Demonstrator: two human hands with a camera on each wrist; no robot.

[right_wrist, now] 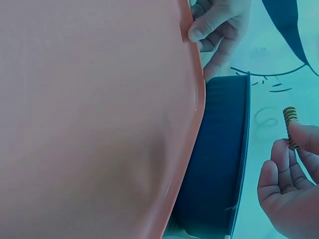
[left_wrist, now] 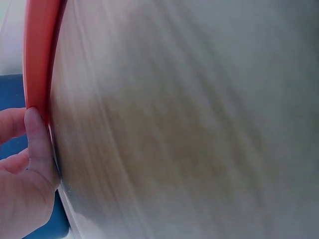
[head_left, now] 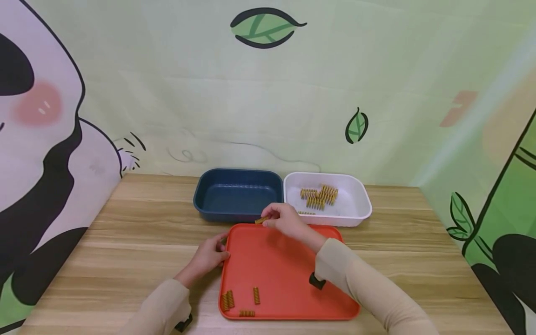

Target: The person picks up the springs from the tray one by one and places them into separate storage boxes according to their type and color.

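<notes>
Between the thumb and fingers of my right hand (head_left: 286, 221) is a small golden coil spring (head_left: 261, 219), held above the far edge of the red tray (head_left: 284, 270). The right wrist view shows the same spring (right_wrist: 290, 127) sticking up out of the pinch. My left hand (head_left: 206, 257) touches the tray's left rim, its thumb on the edge; in the left wrist view the thumb (left_wrist: 39, 134) lies against the red rim. Several springs lie in the tray's near left part, among them one upright-lying spring (head_left: 256, 296) and one crosswise spring (head_left: 247, 313).
Behind the tray stand a dark blue bin (head_left: 238, 195) with no springs visible in it and a white bin (head_left: 356, 204) holding several springs. They sit side by side on the wooden table (head_left: 146, 223), before a printed cloth backdrop (head_left: 201, 93).
</notes>
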